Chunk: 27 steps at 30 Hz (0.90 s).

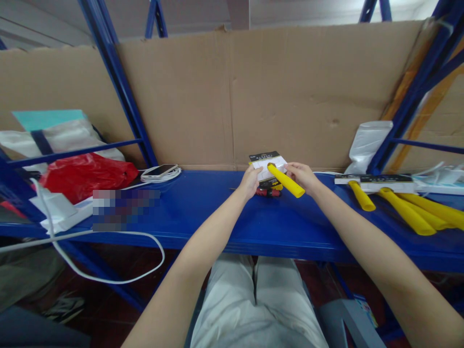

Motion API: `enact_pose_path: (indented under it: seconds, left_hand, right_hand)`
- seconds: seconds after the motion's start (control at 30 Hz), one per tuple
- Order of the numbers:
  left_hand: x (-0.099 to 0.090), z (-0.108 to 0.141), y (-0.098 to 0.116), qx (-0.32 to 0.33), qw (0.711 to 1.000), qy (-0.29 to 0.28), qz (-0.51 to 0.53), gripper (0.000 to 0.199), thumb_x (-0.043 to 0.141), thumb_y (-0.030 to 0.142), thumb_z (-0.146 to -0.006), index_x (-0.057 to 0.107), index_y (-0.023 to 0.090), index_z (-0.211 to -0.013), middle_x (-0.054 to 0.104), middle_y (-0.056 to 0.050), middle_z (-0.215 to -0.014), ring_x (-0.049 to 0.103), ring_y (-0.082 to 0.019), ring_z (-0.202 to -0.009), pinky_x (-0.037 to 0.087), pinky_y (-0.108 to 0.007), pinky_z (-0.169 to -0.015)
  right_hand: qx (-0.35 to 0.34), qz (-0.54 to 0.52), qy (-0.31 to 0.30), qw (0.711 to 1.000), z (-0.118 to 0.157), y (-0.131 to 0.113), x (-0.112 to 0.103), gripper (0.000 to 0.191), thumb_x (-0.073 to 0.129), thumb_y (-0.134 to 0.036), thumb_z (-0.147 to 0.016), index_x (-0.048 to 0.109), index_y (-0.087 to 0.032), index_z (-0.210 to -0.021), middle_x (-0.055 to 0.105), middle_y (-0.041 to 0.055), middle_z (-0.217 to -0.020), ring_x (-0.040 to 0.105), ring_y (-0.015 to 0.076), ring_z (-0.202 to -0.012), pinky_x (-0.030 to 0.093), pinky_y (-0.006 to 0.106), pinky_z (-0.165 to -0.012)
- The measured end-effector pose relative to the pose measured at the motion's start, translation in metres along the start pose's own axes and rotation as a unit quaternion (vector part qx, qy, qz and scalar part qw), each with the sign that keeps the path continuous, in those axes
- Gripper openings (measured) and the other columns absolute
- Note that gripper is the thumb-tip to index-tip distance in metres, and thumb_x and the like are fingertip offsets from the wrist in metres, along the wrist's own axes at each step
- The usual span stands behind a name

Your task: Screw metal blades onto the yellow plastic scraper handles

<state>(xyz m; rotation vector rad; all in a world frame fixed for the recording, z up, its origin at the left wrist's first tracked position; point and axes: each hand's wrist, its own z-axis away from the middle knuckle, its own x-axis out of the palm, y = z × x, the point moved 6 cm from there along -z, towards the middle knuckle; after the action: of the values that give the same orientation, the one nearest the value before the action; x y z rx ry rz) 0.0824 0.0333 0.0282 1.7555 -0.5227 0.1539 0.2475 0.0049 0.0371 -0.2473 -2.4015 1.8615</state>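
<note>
Above the middle of the blue shelf, a black and white card (pixel 266 157) is held up, with a yellow tube (pixel 288 181) sticking out of it toward me. My left hand (pixel 250 180) is closed on the card's left edge. At the card's right edge, beside the yellow tube, my right hand (pixel 301 175) is closed with its fingertips on the card. A dark red tool (pixel 268 192) lies on the blue shelf (pixel 203 208) just below and behind the card; the card and hands partly hide it.
Several yellow tubes (pixel 408 212) on cards lie at the right, near a white plastic bag (pixel 368 145). At the left are a red bag (pixel 89 176), a phone (pixel 164 170) on a coiled white cable and a white power strip (pixel 78 215). Cardboard (pixel 181 96) stands behind.
</note>
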Motion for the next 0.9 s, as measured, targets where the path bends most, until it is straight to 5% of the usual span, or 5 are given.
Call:
enact_pose_path:
  seconds: [0.23,0.4,0.63,0.9]
  left_hand:
    - [-0.004,-0.002,0.001,-0.010,1.000,-0.005,-0.007,0.038,0.052,0.025,-0.094,0.056,0.020,-0.131,0.072,-0.009,-0.124,0.070,-0.021,-0.110,0.057,-0.036,-0.094]
    - [-0.019,-0.012,0.002,-0.012,0.999,0.038,-0.004,0.047,0.040,0.044,-0.099,0.056,0.021,-0.136,0.069,-0.010,-0.129,0.072,-0.020,-0.102,0.058,-0.034,-0.085]
    - [-0.047,0.000,0.014,-0.005,0.972,0.233,0.020,0.042,0.040,0.027,-0.101,0.050,0.024,-0.142,0.070,-0.008,-0.118,0.071,-0.013,-0.075,0.058,-0.024,-0.063]
    - [-0.047,0.009,0.019,0.008,0.963,0.268,0.035,0.052,0.047,0.016,-0.099,0.038,0.025,-0.149,0.065,-0.009,-0.130,0.071,-0.013,-0.086,0.057,-0.019,-0.060]
  right_hand:
    - [-0.011,-0.029,-0.018,0.999,0.003,-0.005,0.004,0.033,0.079,-0.038,-0.077,0.053,-0.020,-0.066,0.056,-0.0025,-0.058,0.050,0.0085,-0.051,0.043,0.022,-0.050]
    - [-0.018,-0.045,-0.043,0.998,0.004,-0.008,0.005,0.033,0.079,-0.040,-0.077,0.054,-0.020,-0.070,0.055,-0.0031,-0.060,0.046,0.0078,-0.048,0.037,0.021,-0.046]
    - [-0.036,-0.087,-0.122,0.988,0.008,-0.014,0.011,0.039,0.082,-0.043,-0.073,0.051,-0.020,-0.070,0.047,-0.0062,-0.054,0.039,0.0059,-0.043,0.029,0.021,-0.042]
    - [-0.027,-0.091,-0.131,0.987,0.010,-0.011,0.014,0.034,0.079,-0.036,-0.079,0.051,-0.020,-0.068,0.049,-0.0051,-0.055,0.040,0.0064,-0.045,0.031,0.022,-0.044]
